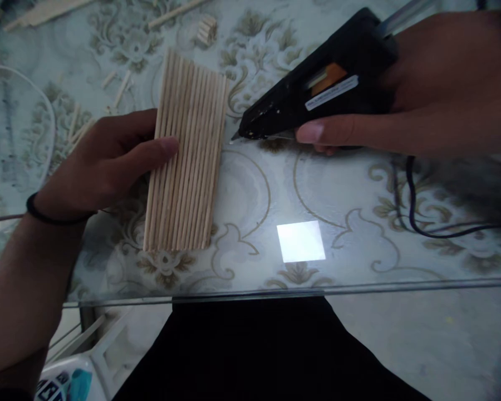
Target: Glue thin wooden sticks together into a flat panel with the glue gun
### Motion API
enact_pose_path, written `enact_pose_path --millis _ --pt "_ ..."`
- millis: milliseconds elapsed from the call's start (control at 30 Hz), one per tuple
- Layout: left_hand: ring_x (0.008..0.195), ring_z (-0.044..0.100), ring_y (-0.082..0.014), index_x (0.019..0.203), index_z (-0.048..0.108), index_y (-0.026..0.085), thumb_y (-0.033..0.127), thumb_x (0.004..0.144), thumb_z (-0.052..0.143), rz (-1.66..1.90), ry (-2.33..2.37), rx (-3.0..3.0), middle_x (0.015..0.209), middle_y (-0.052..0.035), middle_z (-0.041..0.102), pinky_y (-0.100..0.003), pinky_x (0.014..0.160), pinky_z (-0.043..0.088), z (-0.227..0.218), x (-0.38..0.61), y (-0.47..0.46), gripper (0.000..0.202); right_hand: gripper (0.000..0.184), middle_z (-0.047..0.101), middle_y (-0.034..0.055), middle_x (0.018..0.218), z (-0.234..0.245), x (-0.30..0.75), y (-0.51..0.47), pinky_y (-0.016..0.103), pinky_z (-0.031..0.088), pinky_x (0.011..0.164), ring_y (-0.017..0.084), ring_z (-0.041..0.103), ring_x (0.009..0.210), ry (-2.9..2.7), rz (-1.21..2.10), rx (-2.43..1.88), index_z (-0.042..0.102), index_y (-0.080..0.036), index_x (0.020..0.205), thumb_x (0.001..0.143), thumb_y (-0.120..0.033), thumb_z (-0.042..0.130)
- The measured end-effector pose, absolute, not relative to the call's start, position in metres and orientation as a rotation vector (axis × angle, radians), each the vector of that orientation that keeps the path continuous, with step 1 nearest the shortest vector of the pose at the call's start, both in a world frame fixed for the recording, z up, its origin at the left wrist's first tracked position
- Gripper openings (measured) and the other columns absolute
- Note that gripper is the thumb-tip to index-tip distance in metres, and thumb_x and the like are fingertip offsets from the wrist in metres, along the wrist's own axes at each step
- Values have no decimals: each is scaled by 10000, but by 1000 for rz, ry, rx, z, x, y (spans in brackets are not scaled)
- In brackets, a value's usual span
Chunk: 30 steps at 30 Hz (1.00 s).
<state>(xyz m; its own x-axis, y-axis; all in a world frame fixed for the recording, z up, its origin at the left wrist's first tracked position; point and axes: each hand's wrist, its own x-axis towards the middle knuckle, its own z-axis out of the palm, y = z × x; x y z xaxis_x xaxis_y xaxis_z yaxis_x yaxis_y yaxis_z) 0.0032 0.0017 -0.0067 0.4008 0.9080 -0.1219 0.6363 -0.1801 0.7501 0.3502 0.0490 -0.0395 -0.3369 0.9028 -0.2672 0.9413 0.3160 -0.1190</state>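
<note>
Pinching the panel of wooden sticks (pixel 186 161), thumb on top, near the table's (pixel 259 273) front edge, the left hand (pixel 117 159) could get burned if the glue gun (pixel 317 83), wrapped in the right hand (pixel 426 94), slips sideways. Too hard a squeeze might split the joints. Below the front edge, leftward, a white tub (pixel 97 377) holds a teal item (pixel 81 384) and something dark-patterned (pixel 52 389).

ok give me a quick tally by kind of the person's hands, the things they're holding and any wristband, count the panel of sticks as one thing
Hands: 2 (left hand, right hand)
Stick panel: 1, in the left hand
Glue gun: 1, in the right hand
Black wristband: 1, on the left wrist
Total: 5
</note>
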Motion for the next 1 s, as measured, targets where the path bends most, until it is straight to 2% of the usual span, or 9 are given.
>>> enact_pose_path --millis 200,333,433,533,633,733,900,1000 --pt "776 697 -117 955 768 132 442 972 643 456 1332 1922 814 32 666 -186 627 570 -7 3 2 335 1002 566 94 726 -38 348 49 366 595 766 252 716 985 2378 -404 1696 754 -212 771 727 -1090 272" --pt "803 731 -135 962 784 138 457 957 657 454 1375 1904 808 42 668 -218 671 605 -7 2 0 344 1122 614 108 775 -39 351 50 394 549 667 243 694 898 2375 -440 1713 756 -227 774 610 -1166 164" --pt "820 745 -155 964 781 132 455 958 662 460 1375 1891 803 36 663 -260 716 637 -7 2 0 344 1139 591 104 773 -40 353 51 379 563 687 249 685 955 2365 -390 1728 759 -249 851 593 -1171 142" --pt "836 749 -169 973 774 125 446 958 663 453 1352 1890 816 31 668 -310 757 659 -7 2 1 340 1130 573 113 744 -39 354 50 385 563 692 258 683 957 2407 -432 1717 749 -237 789 597 -1171 142" --pt "853 762 -181 976 777 111 440 963 657 453 1344 1901 824 32 667 -343 790 664 -7 2 2 350 1195 632 107 804 -38 352 49 397 536 693 241 679 919 2436 -424 1728 761 -239 778 535 -1187 75" --pt "839 765 -171 977 776 93 443 971 646 462 1343 1920 815 36 658 -313 759 659 -7 3 1 374 1177 608 94 740 -40 351 49 371 528 712 218 671 923 2400 -404 1734 766 -242 752 540 -1180 88" --pt "746 741 -109 973 760 85 450 975 618 460 1327 1941 785 58 633 -189 620 593 -8 3 1 392 1077 599 74 752 -42 352 51 406 536 808 202 662 926 2415 -440 1707 778 -203 779 658 -1129 241" --pt "744 751 -122 974 765 87 450 965 625 466 1321 1924 781 59 641 -201 623 595 -8 3 1 389 1070 603 69 759 -41 350 49 398 495 810 193 651 915 2422 -415 1710 787 -201 804 682 -1115 244"
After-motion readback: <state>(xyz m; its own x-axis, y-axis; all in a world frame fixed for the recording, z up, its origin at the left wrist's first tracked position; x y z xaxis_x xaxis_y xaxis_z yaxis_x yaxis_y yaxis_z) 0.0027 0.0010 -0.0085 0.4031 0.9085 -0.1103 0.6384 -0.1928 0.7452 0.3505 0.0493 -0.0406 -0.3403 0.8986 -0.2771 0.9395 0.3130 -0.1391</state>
